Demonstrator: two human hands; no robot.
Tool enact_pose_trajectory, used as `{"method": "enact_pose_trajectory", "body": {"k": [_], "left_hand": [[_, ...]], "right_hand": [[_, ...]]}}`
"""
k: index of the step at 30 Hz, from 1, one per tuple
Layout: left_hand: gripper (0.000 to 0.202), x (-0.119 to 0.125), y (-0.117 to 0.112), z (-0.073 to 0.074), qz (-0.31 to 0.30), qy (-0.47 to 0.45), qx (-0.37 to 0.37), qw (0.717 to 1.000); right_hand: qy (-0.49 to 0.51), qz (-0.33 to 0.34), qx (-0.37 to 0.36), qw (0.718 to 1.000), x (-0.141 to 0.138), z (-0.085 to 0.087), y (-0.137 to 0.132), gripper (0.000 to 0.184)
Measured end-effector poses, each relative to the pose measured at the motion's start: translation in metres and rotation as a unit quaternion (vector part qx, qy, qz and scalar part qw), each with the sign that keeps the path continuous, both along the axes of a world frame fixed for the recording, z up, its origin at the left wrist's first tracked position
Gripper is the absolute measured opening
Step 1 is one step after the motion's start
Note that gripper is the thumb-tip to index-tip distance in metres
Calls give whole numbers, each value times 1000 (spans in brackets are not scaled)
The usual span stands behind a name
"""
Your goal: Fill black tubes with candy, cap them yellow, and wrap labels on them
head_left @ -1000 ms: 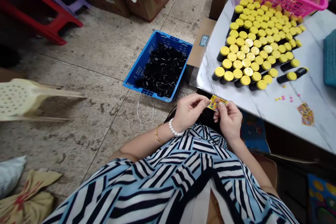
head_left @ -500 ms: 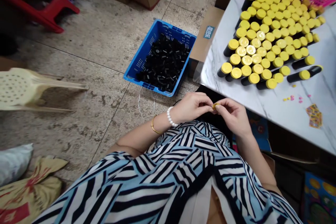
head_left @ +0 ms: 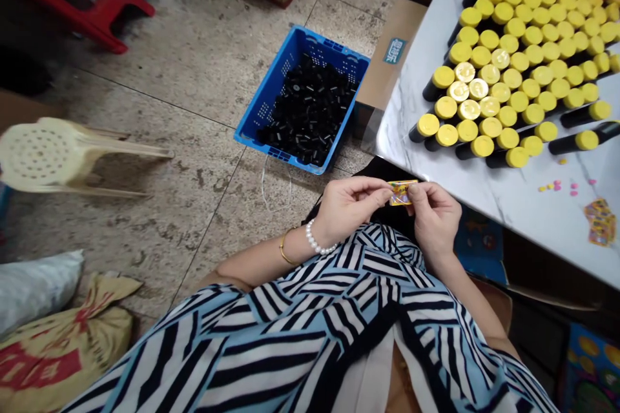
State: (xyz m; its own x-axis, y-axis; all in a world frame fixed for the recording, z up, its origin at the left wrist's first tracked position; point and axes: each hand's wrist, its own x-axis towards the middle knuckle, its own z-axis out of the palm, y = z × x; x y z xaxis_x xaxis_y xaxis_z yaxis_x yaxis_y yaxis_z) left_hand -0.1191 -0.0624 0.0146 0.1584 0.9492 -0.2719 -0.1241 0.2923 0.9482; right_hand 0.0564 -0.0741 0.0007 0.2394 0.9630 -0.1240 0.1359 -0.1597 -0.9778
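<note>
The left hand (head_left: 351, 206) and the right hand (head_left: 436, 213) are near one another, each pinching one end of a small packet (head_left: 401, 192), which is between them, above the lap and close to the table (head_left: 533, 226) edge. It seems that both ends are gripped so that the packet stays stretched and its middle is free; whether the fingers meet underneath, I cannot tell. Beyond the right hand, many black tubes with yellow caps (head_left: 518, 101) stand closely in rows, probably to save space, while a few are lying down. To the right of that hand are some tiny pink and yellow pieces and a loose pile of similar packets (head_left: 599, 222), perhaps put there for easy reach. Beyond the left hand, a blue crate (head_left: 242, 134) holds small black parts (head_left: 310, 103). The held packet looks thin, flat and shiny, mostly yellow with purple marks; its print is too small to read.
</note>
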Motion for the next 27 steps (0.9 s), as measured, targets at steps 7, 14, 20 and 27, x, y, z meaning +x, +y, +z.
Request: {"method": "enact_pose_trajectory", "body": {"k": [7, 14, 20, 27], "left_hand": [[35, -1, 4, -2, 32, -18, -5, 999], [26, -3, 6, -8, 23, -28, 21, 999], [30, -11, 13, -13, -3, -79, -81, 994], [39, -2, 38, -5, -16, -223, -168, 960]], "right_hand": [[-18, -29, 39, 999, -3, 2, -1, 32], [-118, 72, 119, 983, -8, 1, 0, 21], [-395, 74, 318, 858, 17, 24, 27, 25], [-623, 39, 264, 735, 43, 45, 69, 40]]}}
